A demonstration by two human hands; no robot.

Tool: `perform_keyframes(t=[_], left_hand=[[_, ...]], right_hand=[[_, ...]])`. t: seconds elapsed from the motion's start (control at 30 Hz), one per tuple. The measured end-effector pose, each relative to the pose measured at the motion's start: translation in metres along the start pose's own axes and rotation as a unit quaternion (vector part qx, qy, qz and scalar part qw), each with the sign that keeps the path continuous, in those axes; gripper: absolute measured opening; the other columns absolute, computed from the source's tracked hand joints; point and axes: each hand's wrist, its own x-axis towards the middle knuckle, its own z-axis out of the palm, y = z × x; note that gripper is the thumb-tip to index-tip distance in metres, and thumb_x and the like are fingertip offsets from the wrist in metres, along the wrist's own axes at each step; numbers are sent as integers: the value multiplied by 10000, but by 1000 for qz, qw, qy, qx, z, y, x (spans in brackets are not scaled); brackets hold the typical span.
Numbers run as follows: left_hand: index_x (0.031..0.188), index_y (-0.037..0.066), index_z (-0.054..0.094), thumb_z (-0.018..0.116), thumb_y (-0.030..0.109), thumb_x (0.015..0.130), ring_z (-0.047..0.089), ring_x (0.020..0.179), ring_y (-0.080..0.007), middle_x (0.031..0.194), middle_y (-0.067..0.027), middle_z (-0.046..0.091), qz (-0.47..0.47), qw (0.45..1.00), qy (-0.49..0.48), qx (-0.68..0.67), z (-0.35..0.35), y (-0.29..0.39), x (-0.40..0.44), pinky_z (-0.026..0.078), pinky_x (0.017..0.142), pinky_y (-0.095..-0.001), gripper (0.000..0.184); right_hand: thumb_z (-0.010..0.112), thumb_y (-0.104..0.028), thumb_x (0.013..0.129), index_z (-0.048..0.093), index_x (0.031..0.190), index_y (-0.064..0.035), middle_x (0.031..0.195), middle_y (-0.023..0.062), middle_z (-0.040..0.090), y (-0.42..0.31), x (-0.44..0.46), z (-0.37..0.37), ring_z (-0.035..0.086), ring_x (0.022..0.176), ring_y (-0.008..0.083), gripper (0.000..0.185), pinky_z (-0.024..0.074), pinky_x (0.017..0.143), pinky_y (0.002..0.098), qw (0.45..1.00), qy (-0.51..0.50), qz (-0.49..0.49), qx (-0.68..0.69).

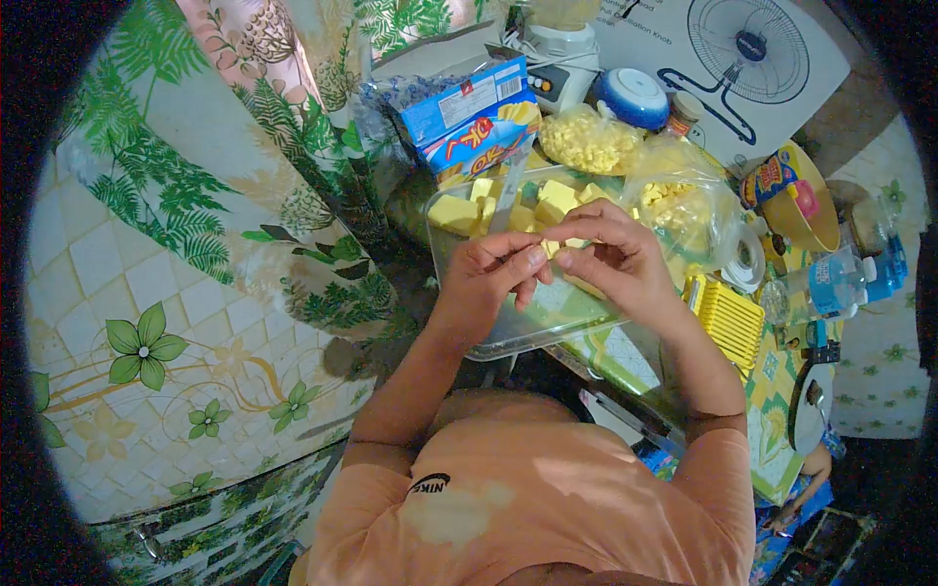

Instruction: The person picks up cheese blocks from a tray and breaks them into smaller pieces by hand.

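Between the fingertips of both my hands is a small yellow piece [550, 248]. My left hand [496, 273] pinches it from the left, and my right hand [618, 256] holds it from the right. Both hands are over a clear plastic tray [469, 344]. Larger yellow blocks [456, 213] lie in the tray behind my hands. A knife [510, 190] with a broad pale blade stands tilted among the blocks, its lower end near my left fingers.
A blue box [469, 112] stands behind the tray. Bags of small yellow pieces [591, 140], a blue bowl [633, 98] and a white appliance [559, 63] are at the back. To the right are a yellow rack [725, 322], a yellow bucket [816, 210] and a water bottle [831, 285].
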Motion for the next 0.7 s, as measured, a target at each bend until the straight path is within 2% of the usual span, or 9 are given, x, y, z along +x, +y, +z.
perform_keyframes(t=[0.27,0.47,0.67,0.7], left_hand=[[1004,-40,592,508,191,873,489,501,-119,722,-84,589,-44,998,3,-55,5,5,1,395,462,-227,279],[1003,-26,591,498,206,867,479,487,-127,714,-87,581,-42,997,3,-67,15,5,4,389,459,-239,285],[1007,-16,590,493,196,859,459,497,-117,680,-61,546,-61,994,-10,-86,20,10,4,368,465,-239,276],[1009,-17,589,494,194,858,456,498,-116,672,-58,541,-63,994,-8,-87,20,10,3,367,466,-239,277]], right_hand=[[648,-99,828,631,1035,-35,960,30,576,2,3,-6,559,771,70,218,463,615,200,987,-25,72,140],[645,-130,835,628,1032,-29,918,21,608,-9,3,-14,566,746,64,222,474,632,203,985,-3,86,147],[627,-106,833,630,1004,-27,935,13,612,-22,1,-28,559,759,74,189,475,653,214,989,17,87,120],[628,-100,820,629,1002,-28,922,21,616,-22,1,-35,565,758,86,196,476,655,226,995,29,84,55]])
